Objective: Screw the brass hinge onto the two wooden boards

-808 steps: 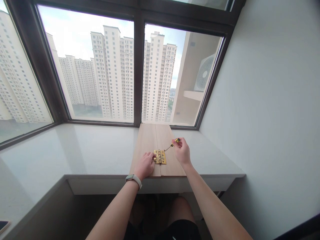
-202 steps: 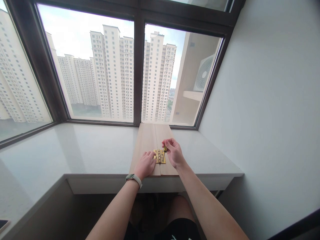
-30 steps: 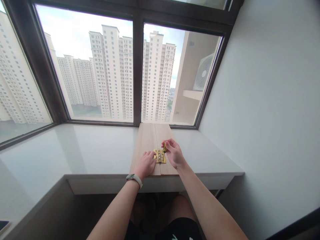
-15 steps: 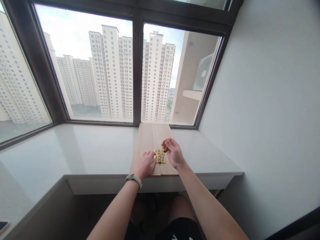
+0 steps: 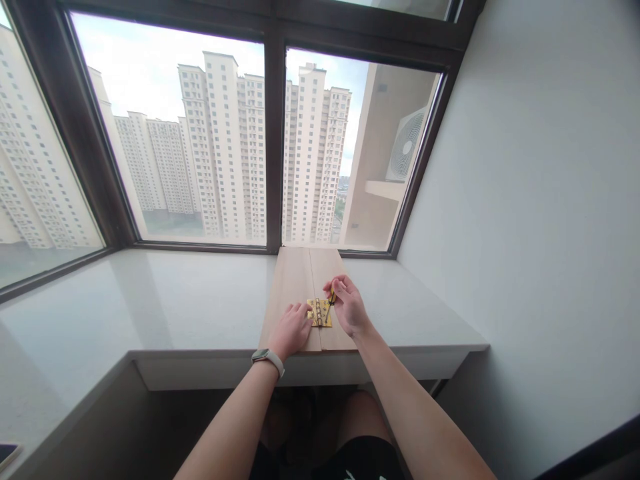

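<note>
A brass-coloured hinge (image 5: 319, 313) lies opened flat across the seam between two pale wooden boards (image 5: 295, 273). My right hand (image 5: 349, 308) is closed round the yellow and black handle of a screwdriver (image 5: 332, 295). The screwdriver's shaft slants down to the hinge's right leaf; whether its tip sits in a screw is too small to tell. My left hand (image 5: 293, 328) lies flat on the left board, fingers stretched out, with the fingertips touching the hinge's left leaf. A watch with a pale band is on the left wrist.
The boards rest on a white windowsill counter (image 5: 210, 300), reaching from its front edge back to the dark window frame (image 5: 274, 147). A white wall (image 5: 540, 200) stands to the right. At the far lower left is the corner of a dark flat object (image 5: 7, 453).
The screwdriver handle has turned slightly within my right hand's fingers. My left hand and the hinge stay where they were.
</note>
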`<state>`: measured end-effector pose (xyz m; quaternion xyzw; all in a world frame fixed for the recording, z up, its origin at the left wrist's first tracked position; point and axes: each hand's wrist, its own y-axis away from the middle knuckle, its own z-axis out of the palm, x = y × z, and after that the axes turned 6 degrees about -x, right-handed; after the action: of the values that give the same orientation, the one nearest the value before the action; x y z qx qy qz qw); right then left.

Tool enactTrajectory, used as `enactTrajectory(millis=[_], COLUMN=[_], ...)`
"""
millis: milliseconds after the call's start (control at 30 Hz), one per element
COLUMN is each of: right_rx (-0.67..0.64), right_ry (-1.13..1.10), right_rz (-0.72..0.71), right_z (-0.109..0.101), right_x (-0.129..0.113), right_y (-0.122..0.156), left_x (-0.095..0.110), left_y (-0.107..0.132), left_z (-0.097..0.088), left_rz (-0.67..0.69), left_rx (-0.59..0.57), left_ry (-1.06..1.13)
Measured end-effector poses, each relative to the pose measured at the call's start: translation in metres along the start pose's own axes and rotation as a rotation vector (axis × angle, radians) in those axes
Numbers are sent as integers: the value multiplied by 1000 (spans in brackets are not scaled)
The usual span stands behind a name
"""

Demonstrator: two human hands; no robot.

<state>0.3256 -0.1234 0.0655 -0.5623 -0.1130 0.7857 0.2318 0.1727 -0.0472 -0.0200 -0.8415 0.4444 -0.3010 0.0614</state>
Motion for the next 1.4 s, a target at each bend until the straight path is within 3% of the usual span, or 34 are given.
enactTrajectory(millis=[333,1400], right_rx=[-92,-107], right_ry=[0,-15], right_rz=[68,74], right_z=[-5,-10], right_x=[-3,2], right_y=[3,4], left_x=[-1,-2], left_y=[0,-1], left_z=[2,3], left_rz=[-8,2], left_rx=[-2,9], left_ry=[-4,-15])
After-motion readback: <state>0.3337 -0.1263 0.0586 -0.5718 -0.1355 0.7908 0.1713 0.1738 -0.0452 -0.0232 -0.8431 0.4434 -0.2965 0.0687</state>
